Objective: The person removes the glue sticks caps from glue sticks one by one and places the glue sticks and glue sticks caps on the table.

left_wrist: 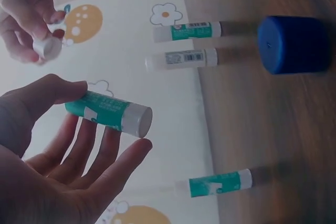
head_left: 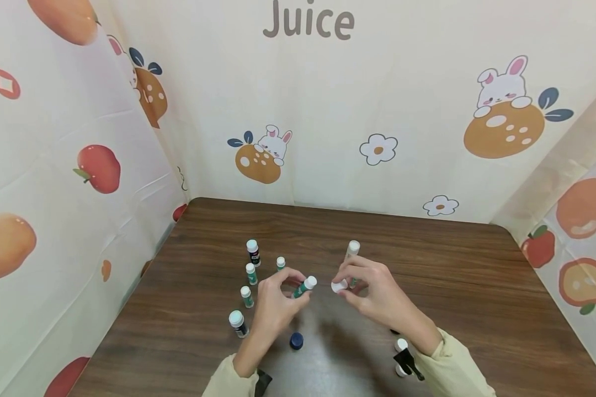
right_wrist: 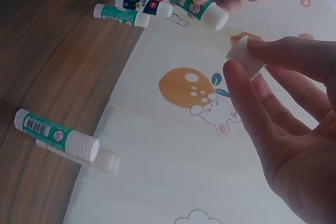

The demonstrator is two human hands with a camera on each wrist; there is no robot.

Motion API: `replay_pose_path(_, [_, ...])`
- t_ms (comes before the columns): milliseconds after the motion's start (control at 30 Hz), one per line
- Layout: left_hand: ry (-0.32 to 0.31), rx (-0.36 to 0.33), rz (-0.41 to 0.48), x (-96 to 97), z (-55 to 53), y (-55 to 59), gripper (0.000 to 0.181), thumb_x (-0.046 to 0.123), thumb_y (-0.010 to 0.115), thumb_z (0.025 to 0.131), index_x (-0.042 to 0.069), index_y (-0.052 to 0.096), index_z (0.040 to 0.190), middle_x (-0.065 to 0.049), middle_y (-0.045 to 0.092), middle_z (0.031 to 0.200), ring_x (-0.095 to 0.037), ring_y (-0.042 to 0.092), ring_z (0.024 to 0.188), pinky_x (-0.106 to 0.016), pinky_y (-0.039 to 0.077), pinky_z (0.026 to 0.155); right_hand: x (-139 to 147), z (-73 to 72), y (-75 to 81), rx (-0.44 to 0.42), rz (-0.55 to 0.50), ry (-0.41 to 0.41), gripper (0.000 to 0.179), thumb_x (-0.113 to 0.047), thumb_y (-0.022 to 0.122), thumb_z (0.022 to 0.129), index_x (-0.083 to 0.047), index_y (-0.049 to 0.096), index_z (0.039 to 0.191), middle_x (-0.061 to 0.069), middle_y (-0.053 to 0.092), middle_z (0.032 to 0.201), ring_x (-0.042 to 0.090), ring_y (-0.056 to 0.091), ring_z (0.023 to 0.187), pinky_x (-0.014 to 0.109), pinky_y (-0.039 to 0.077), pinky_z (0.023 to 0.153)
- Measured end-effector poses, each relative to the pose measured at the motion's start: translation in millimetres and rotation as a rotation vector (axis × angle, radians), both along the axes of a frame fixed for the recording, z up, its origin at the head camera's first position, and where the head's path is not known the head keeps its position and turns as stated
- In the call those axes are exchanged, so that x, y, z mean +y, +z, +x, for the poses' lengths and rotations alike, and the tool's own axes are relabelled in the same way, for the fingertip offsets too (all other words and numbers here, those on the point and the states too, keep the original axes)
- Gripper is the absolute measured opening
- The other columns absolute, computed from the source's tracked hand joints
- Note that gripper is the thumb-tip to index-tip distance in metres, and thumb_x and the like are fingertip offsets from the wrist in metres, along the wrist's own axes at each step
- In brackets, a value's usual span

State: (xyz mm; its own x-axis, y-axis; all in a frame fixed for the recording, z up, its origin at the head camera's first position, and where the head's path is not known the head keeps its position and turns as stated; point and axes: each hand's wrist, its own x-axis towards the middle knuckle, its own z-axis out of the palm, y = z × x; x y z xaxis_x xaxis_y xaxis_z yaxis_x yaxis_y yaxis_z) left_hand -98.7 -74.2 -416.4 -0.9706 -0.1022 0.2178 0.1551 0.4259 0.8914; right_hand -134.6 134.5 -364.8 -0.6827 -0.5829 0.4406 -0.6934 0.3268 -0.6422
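Observation:
My left hand (head_left: 274, 306) holds a green glue stick (head_left: 301, 289) between thumb and fingers, above the table. Its white end (right_wrist: 215, 17) tilts toward the right hand in the head view. A small white cap (right_wrist: 245, 57) is pinched between the thumb and fingertips of my right hand (head_left: 379, 289), a short gap from the stick. Behind that hand stand a translucent white stick (head_left: 352, 248) and a green glue stick (right_wrist: 52, 134), the latter mostly hidden in the head view. A blue cap (left_wrist: 294, 44) sits on the table below the hands.
Left of the left hand, several glue sticks stand on the brown table (head_left: 179, 309), among them a green one (head_left: 246, 297) and a dark blue one (head_left: 238, 324). White-topped pieces (head_left: 401, 345) are near the right forearm, partly covered by a black strap. A printed curtain surrounds the table.

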Motion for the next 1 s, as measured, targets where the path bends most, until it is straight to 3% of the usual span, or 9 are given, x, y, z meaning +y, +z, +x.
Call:
replay_pose_path(267, [0.088, 0.033, 0.039, -4.7, -3.6, -8.2, 0.023, 0.006, 0.079, 0.069, 0.012, 0.067, 0.087, 0.001, 0.068, 0.083, -0.018, 0.066, 0.081, -0.039, 0.056, 0.068, 9, 0.2, -5.8, 0.030, -0.018, -0.024, 0.028, 0.011, 0.074, 0.070, -0.013, 0.067, 0.084, -0.005, 0.060, 0.090, 0.006, 0.059, 0.070, 0.021, 0.052, 0.055])
replay_pose_path(467, [0.146, 0.013, 0.042, -8.2, -6.2, -13.0, 0.025, 0.006, 0.080, 0.068, 0.012, 0.067, 0.087, 0.001, 0.068, 0.083, -0.017, 0.065, 0.080, -0.035, 0.056, 0.067, 15, 1.3, -11.6, 0.049, -0.017, -0.039, 0.028, 0.010, 0.075, 0.069, -0.014, 0.068, 0.083, -0.005, 0.060, 0.088, 0.007, 0.060, 0.070, 0.019, 0.051, 0.055])
replay_pose_path(733, [0.179, 0.012, 0.057, -15.7, -11.3, -19.0, 0.024, 0.003, 0.079, 0.067, 0.009, 0.067, 0.087, -0.003, 0.068, 0.082, -0.019, 0.065, 0.078, -0.035, 0.056, 0.065, 22, 4.0, -14.6, 0.034, -0.009, -0.052, 0.030, 0.011, 0.076, 0.068, -0.013, 0.068, 0.084, -0.004, 0.060, 0.089, 0.007, 0.061, 0.070, 0.019, 0.051, 0.056])
replay_pose_path(1000, [0.202, -0.003, 0.042, -18.9, -16.2, -21.6, 0.023, 0.003, 0.077, 0.068, 0.009, 0.066, 0.088, -0.002, 0.067, 0.078, -0.024, 0.065, 0.075, -0.022, 0.051, 0.060, 29, 6.4, -18.7, 0.030, -0.005, -0.071, 0.030, 0.011, 0.076, 0.068, -0.014, 0.069, 0.084, -0.005, 0.062, 0.088, 0.007, 0.060, 0.069, 0.019, 0.051, 0.054])
